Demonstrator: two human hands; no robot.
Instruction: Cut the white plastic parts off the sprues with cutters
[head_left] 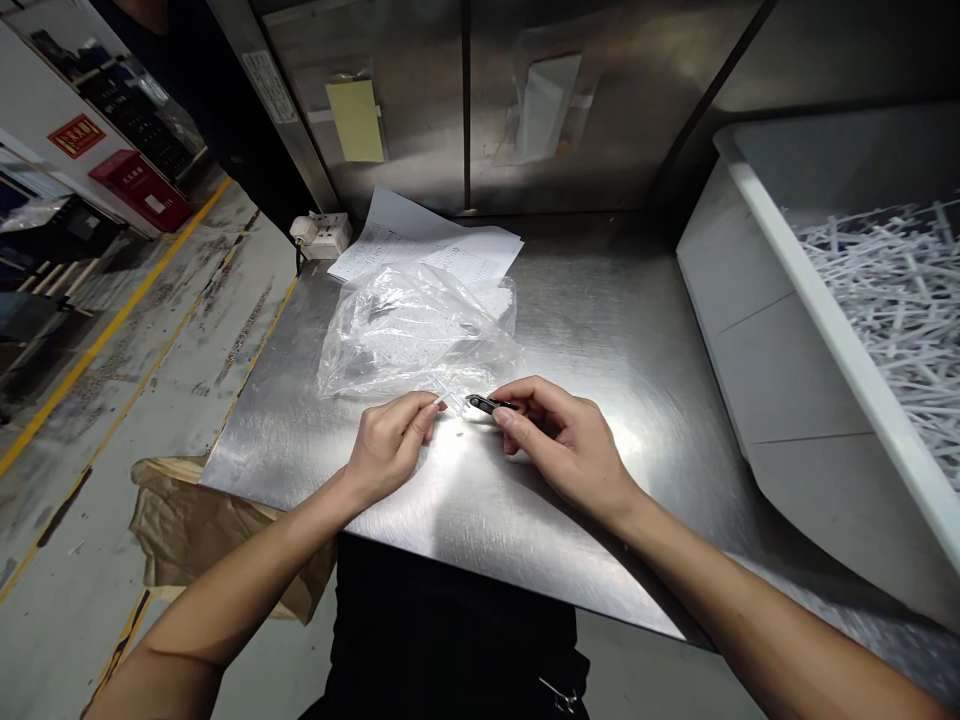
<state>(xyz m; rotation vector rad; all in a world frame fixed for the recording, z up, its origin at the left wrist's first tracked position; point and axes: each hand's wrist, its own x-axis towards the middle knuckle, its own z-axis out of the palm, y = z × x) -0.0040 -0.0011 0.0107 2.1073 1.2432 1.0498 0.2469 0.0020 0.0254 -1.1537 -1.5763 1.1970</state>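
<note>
Here's the steel worktop, spreading out under the left hand and right hand. Off to the right hand's right, a pale bin heaped with white pieces; just beyond the left hand, a clear plastic bag. Right fingers clamp a small black tool — its tip meets a branched white piece, pinched between left thumb and finger.

Strong glare on steel tbl, top R dim.

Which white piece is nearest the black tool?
The white piece in the left hand, close to the black tool; the white heap in the grey bin lies farther right.
</note>
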